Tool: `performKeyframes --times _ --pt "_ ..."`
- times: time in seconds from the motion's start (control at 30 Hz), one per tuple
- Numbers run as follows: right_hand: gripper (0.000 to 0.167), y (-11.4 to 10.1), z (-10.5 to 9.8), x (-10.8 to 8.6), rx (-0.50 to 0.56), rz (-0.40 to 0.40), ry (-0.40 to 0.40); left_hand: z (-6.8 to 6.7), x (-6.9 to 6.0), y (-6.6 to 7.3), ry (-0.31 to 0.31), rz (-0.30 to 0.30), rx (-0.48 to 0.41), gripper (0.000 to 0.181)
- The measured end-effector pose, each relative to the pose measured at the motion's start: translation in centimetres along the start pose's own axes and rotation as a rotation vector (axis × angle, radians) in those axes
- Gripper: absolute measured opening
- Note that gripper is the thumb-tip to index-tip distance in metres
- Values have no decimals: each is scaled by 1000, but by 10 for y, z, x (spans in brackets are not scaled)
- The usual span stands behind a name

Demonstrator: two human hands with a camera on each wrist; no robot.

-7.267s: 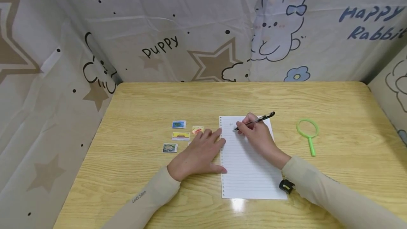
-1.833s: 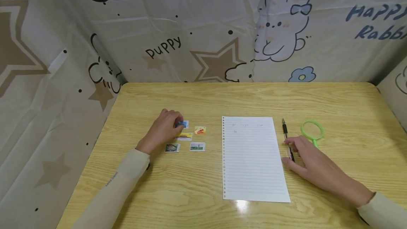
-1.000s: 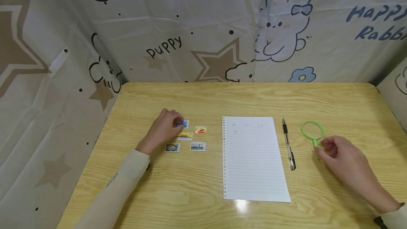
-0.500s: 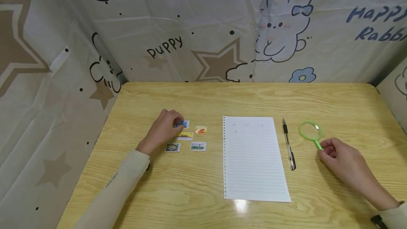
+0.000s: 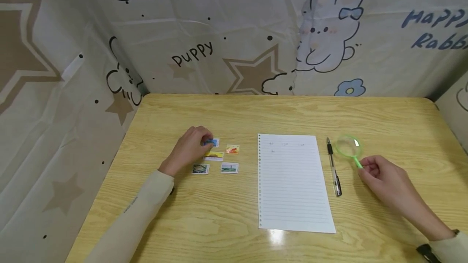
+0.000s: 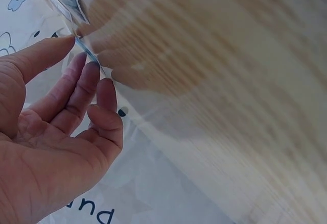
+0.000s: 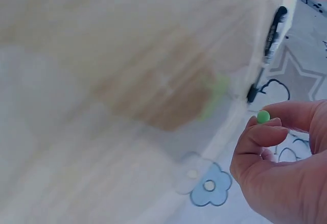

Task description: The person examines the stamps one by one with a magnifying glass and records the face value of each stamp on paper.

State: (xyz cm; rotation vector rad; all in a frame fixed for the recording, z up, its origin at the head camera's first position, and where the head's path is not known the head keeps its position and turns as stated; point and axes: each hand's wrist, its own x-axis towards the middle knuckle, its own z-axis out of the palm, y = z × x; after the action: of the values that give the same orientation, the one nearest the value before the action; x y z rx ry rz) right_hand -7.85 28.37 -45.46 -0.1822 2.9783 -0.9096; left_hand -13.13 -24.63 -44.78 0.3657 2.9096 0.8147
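My right hand (image 5: 385, 180) pinches the green handle of a magnifying glass (image 5: 349, 147), held just over the table right of the pen. In the right wrist view, the handle's green end (image 7: 263, 116) shows between thumb and fingers. My left hand (image 5: 188, 147) bends over a small blue stamp (image 5: 214, 143), its thumb and fingertips at the stamp's left part, which they cover. Seen edge-on in the left wrist view, that stamp (image 6: 89, 52) lies at the fingertips. Nearby lie a yellow stamp (image 5: 214, 156), a red-and-yellow stamp (image 5: 232, 149) and two greenish stamps, one oval-patterned (image 5: 200, 169).
A lined sheet of paper (image 5: 294, 190) with a few faint handwritten marks near its top lies mid-table. Beside its right edge is a black pen (image 5: 334, 167). A patterned cloth (image 5: 248, 31) hangs behind the wooden table (image 5: 204, 214).
After writing, my right hand put the pen down beside the paper, then took the magnifying glass and shifted it left. The left hand left the paper for the blue stamp and stays there.
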Motion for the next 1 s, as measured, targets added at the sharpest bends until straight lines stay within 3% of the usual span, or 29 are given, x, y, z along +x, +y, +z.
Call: performKeyframes --times 0.37,0.6,1.0 --pt "24 -39 5 15 113 -67 2 -2 -2 -1 -9 -23 10 13" --pt "18 -64 9 29 152 -156 18 -3 0 2 -2 -29 19 13" --pt "17 -110 25 45 237 -181 -71 1 3 4 22 -27 26 13"
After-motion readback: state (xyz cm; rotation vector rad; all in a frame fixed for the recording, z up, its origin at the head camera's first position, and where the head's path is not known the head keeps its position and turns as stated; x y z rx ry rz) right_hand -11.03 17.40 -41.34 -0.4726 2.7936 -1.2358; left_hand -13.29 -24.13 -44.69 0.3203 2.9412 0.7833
